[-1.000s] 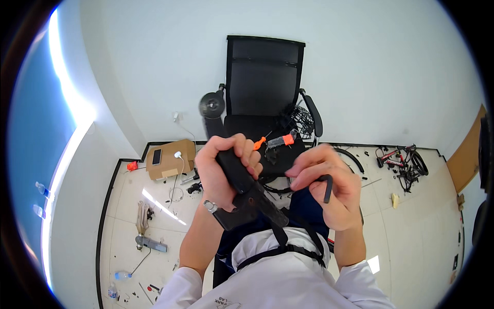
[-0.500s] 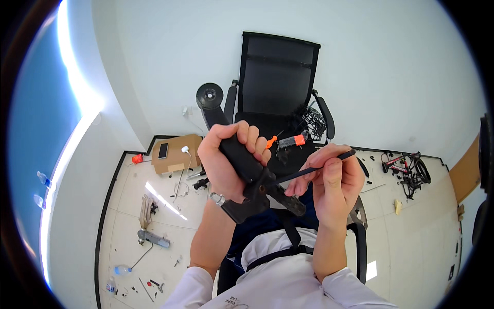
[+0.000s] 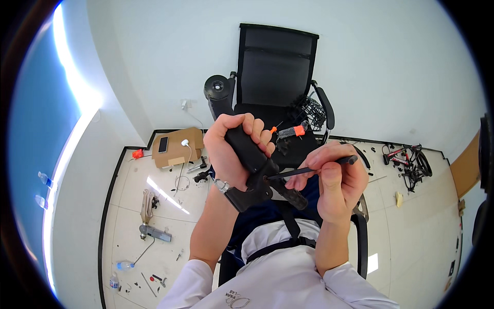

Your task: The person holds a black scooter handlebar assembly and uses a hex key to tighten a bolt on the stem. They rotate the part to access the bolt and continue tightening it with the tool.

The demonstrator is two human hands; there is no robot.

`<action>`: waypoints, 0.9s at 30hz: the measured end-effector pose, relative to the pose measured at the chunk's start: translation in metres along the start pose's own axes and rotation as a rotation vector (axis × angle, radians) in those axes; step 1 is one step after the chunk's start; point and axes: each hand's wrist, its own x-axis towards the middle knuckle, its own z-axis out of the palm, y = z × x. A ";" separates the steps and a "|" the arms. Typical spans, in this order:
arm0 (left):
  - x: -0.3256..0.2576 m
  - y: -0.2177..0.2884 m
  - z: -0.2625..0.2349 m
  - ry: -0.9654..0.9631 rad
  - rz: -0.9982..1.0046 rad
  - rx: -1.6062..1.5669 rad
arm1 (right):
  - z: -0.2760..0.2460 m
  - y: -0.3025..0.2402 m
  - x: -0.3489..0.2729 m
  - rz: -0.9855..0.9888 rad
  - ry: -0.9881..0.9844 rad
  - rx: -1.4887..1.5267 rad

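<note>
My left hand (image 3: 234,147) is wrapped round a black tubular part (image 3: 247,150), in front of the chair. A round, hollow-centred end of the part rises above the fist. At its lower end are a black bracket, a silver threaded fitting (image 3: 222,185) and a short ridged stub (image 3: 293,197). My right hand (image 3: 334,180) pinches a black hex key (image 3: 314,169) between thumb and fingers. The key's long arm points left, and its tip meets a hole at the bracket. How deep the tip sits cannot be made out.
A black mesh office chair (image 3: 278,67) stands against the wall, an orange-and-grey tool (image 3: 292,132) on its seat. To the left lie a cardboard box (image 3: 177,149) with a phone (image 3: 163,144), a metal fork-like piece (image 3: 146,206) and bottles. Bike-like frame parts (image 3: 409,164) lie right.
The tubular part has shifted slightly right in view with my left hand. My right hand has turned the hex key a little, its tip staying at the bracket.
</note>
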 end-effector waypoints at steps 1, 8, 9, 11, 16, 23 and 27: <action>0.000 0.000 0.000 0.011 -0.015 -0.002 | -0.001 -0.001 0.000 0.009 -0.008 -0.021; 0.005 -0.006 -0.004 0.042 -0.053 -0.005 | 0.001 -0.002 0.004 0.218 -0.142 -0.435; 0.005 -0.006 -0.004 0.045 -0.044 0.001 | -0.001 -0.001 0.004 0.192 -0.155 -0.474; 0.005 -0.006 -0.004 0.050 -0.027 0.013 | -0.008 -0.001 0.004 0.138 -0.182 -0.551; 0.005 -0.002 -0.004 0.076 0.024 0.060 | -0.002 -0.007 0.005 0.216 -0.195 -0.491; 0.004 -0.001 -0.004 0.049 0.015 0.085 | -0.010 0.003 0.007 0.184 -0.274 -0.477; 0.007 -0.002 -0.006 0.028 -0.013 0.063 | -0.003 -0.001 0.007 0.195 -0.182 -0.534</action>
